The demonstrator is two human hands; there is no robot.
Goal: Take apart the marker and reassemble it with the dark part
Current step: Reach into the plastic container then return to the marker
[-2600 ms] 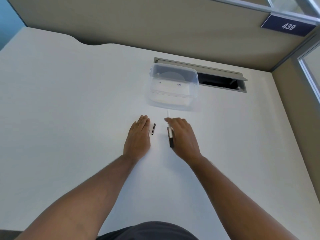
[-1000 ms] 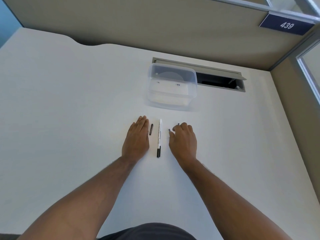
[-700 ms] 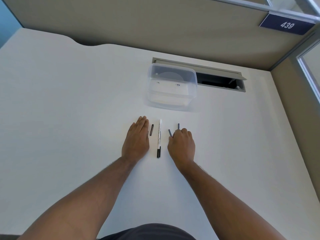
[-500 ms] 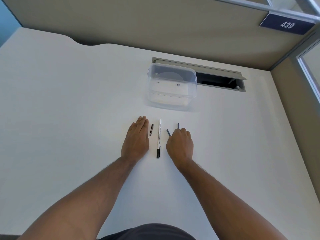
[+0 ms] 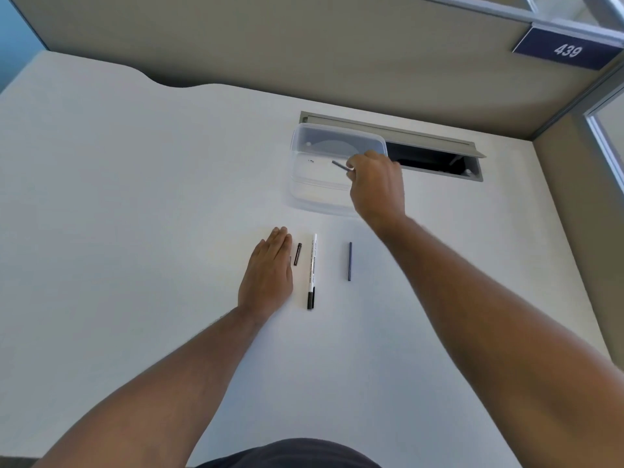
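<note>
A white marker (image 5: 313, 269) with a black cap at its near end lies on the white desk (image 5: 135, 231). Left of it lies a short black piece (image 5: 297, 254). To the marker's right lies a thin dark rod (image 5: 349, 261). My left hand (image 5: 268, 271) rests flat on the desk, fingers together, just left of the short black piece. My right hand (image 5: 376, 184) is stretched out over the clear plastic box (image 5: 324, 170) and pinches a second thin grey rod (image 5: 341, 166) above the box's inside.
A cable slot (image 5: 435, 160) with its grey lid up is cut into the desk behind the box. A beige partition wall (image 5: 304, 45) closes the far edge. A sign reading 439 (image 5: 567, 50) hangs at the top right.
My right hand has lifted one grey rod off the desk and carried it forward over the clear box. The other rod, the marker and my left hand have stayed in place.
</note>
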